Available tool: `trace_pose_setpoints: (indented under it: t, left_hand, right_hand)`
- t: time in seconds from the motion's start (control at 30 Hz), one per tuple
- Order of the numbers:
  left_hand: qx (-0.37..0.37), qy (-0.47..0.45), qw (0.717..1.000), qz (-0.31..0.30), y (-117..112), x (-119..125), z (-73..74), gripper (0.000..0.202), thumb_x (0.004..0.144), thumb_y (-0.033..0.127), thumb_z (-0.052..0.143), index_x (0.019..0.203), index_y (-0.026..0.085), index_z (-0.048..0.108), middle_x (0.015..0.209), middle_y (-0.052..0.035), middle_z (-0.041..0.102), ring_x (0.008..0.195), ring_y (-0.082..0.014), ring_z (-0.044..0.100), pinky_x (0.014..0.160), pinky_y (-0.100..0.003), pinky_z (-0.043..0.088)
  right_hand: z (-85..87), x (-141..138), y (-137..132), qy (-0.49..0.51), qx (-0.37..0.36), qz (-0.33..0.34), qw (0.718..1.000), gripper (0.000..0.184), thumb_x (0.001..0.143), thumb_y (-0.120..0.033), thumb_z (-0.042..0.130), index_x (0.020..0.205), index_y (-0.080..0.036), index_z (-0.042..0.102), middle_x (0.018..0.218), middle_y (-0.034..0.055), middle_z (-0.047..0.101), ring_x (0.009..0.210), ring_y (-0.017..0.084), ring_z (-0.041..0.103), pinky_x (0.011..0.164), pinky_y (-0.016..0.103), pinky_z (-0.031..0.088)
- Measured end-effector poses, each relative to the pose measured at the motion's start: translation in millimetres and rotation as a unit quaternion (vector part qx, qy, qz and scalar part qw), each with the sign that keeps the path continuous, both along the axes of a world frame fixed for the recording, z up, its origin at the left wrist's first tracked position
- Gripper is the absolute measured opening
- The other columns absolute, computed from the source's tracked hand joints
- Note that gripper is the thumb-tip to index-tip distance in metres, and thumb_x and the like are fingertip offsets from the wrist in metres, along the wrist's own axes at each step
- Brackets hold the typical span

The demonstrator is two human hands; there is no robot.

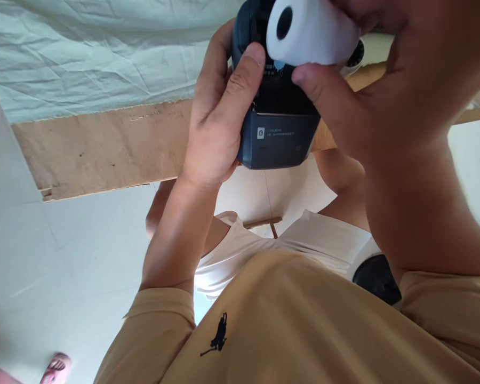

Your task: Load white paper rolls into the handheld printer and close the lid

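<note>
Held up at the top of the head view is a dark portable label printer (278, 136), with a Bluetooth mark and small print on its lower face. My left hand (224, 101) is wrapped round its left side, thumb pressed on the front. A white paper roll (316, 34) with a dark core hole sits in front of the printer's upper part. My right hand (360, 90) grips this roll, thumb beneath it and fingers above, partly cut off by the top edge. The roll covers part of the printer, so whether it touches the inside cannot be made out.
A wooden board edge (104, 149) borders a surface covered by a pale green cloth (96, 53). Behind my right hand a round dark-faced object (356, 53) partly shows. Pink slippers (56, 368) are on the pale tiled floor (84, 256) at lower left.
</note>
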State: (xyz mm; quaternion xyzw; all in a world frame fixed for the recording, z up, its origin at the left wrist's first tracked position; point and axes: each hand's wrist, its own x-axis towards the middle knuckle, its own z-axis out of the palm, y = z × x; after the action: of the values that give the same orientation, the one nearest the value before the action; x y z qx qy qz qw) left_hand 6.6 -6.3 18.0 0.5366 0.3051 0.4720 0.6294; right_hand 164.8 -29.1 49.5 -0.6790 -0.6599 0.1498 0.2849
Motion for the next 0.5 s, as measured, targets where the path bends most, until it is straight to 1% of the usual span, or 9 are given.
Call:
trace_pose_setpoints:
  t: [0.03,0.07,0.1,0.17,0.23,0.33,0.4,0.43,0.5]
  left_hand:
    - [-0.002,-0.006,1.0,-0.008,0.1,0.0,-0.4,0.025,0.083,0.03,0.037,0.089,0.018,0.058,0.09,-0.0051,0.055,0.099,-0.0191,0.049,0.091,-0.032,0.04]
    - [-0.004,-0.011,1.0,-0.015,0.2,0.0,-0.7,0.025,0.083,0.03,0.037,0.09,0.018,0.058,0.091,-0.0051,0.056,0.1,-0.0191,0.049,0.092,-0.032,0.04]
    - [-0.004,-0.016,1.0,-0.017,0.4,0.0,-1.1,0.025,0.084,0.03,0.036,0.091,0.018,0.057,0.093,-0.0049,0.056,0.099,-0.0186,0.049,0.092,-0.031,0.04]
    - [-0.006,-0.017,1.0,-0.011,1.2,-0.1,-2.4,0.025,0.084,0.03,0.035,0.092,0.02,0.057,0.096,-0.0037,0.056,0.099,-0.0171,0.05,0.091,-0.029,0.04]
    - [-0.006,-0.016,1.0,-0.012,2.4,-0.6,-4.8,0.024,0.084,0.032,0.037,0.094,0.021,0.056,0.099,-0.0035,0.055,0.098,-0.0165,0.05,0.089,-0.027,0.04]
    - [0.011,-0.022,0.999,-0.027,4.8,-1.8,-10.9,0.024,0.083,0.034,0.039,0.095,0.02,0.054,0.101,-0.0052,0.054,0.099,-0.0172,0.049,0.09,-0.028,0.04]
    - [0.017,-0.035,0.999,-0.018,6.0,-2.3,-15.7,0.023,0.081,0.034,0.045,0.097,0.019,0.051,0.102,-0.0053,0.053,0.1,-0.017,0.049,0.093,-0.029,0.039]
    - [0.02,-0.044,0.999,-0.018,6.3,-2.5,-17.7,0.027,0.077,0.033,0.05,0.1,0.02,0.049,0.1,-0.0049,0.053,0.099,-0.0168,0.049,0.091,-0.029,0.04]
    - [0.042,-0.065,0.996,-0.041,6.6,-2.7,-20.0,0.048,0.068,0.03,0.062,0.111,0.023,0.042,0.092,-0.0025,0.054,0.094,-0.0166,0.052,0.083,-0.028,0.044]
  right_hand:
    - [1.7,-1.5,0.4,-0.07,0.012,0.066,0.995,0.045,0.072,-0.051,0.032,0.108,-0.028,0.047,0.102,-0.0118,0.049,0.109,0.004,0.045,0.091,0.017,0.04]
    - [2.7,-2.3,0.3,-0.125,0.03,0.117,0.985,0.044,0.074,-0.05,0.031,0.108,-0.028,0.045,0.105,-0.0118,0.048,0.11,0.004,0.045,0.091,0.02,0.04]
    - [2.9,-2.8,-0.2,-0.157,0.053,0.138,0.976,0.04,0.076,-0.049,0.028,0.104,-0.026,0.046,0.106,-0.0121,0.048,0.107,0.003,0.047,0.091,0.021,0.04]
    - [1.4,-3.2,-1.6,-0.169,0.078,0.131,0.974,0.034,0.079,-0.044,0.025,0.097,-0.025,0.047,0.106,-0.0141,0.049,0.104,0.0,0.049,0.092,0.022,0.039]
    - [-2.5,-3.6,-3.7,-0.165,0.09,0.128,0.974,0.03,0.081,-0.04,0.026,0.092,-0.025,0.049,0.102,-0.0154,0.05,0.102,-0.001,0.049,0.092,0.021,0.04]
    - [-11.1,-4.1,-9.2,-0.16,0.149,0.127,0.968,0.019,0.076,-0.035,0.038,0.083,-0.024,0.052,0.095,-0.0138,0.053,0.097,0.001,0.049,0.091,0.022,0.04]
    - [-17.0,-4.6,-14.4,-0.149,0.199,0.135,0.959,0.013,0.072,-0.031,0.046,0.08,-0.024,0.054,0.092,-0.0129,0.054,0.092,0.001,0.049,0.087,0.021,0.04]
    - [-19.5,-5.0,-17.1,-0.143,0.214,0.142,0.956,0.012,0.071,-0.03,0.049,0.08,-0.023,0.054,0.091,-0.0123,0.054,0.09,0.001,0.049,0.086,0.02,0.04]
    - [-23.2,-6.3,-21.7,-0.132,0.222,0.157,0.953,0.014,0.07,-0.03,0.05,0.081,-0.022,0.055,0.089,-0.011,0.055,0.087,0.0,0.049,0.084,0.018,0.04]
